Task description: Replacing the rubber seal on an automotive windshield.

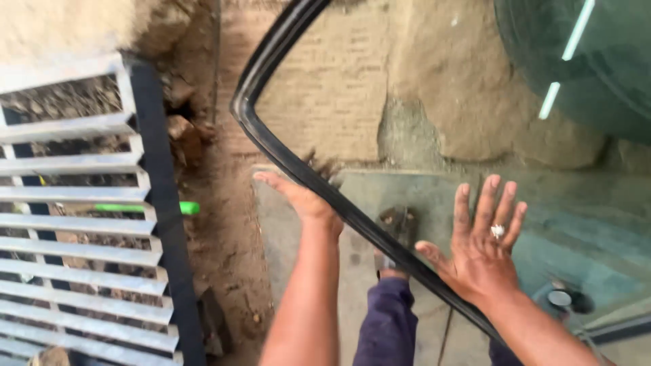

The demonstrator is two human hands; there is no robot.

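A large curved glass pane (pixel 434 102) with a black rubber rim (pixel 271 146) stands tilted in front of me. My left hand (pixel 303 198) is at the rim's lower left stretch, thumb out to the left, fingers hidden behind the rubber as if wrapped around the edge. My right hand (pixel 483 249) lies flat against the glass with its fingers spread apart and a ring on one finger. Through the pane I see my legs in purple trousers (pixel 386 325) and a sandalled foot (pixel 399 227).
A grey metal grille with a black frame (pixel 159 224) stands at the left, with a green stick (pixel 146 208) behind it. Bare earth (pixel 224 237) runs beside it, a rough stone wall (pixel 434 88) lies ahead, and a concrete slab (pixel 285 251) is underfoot.
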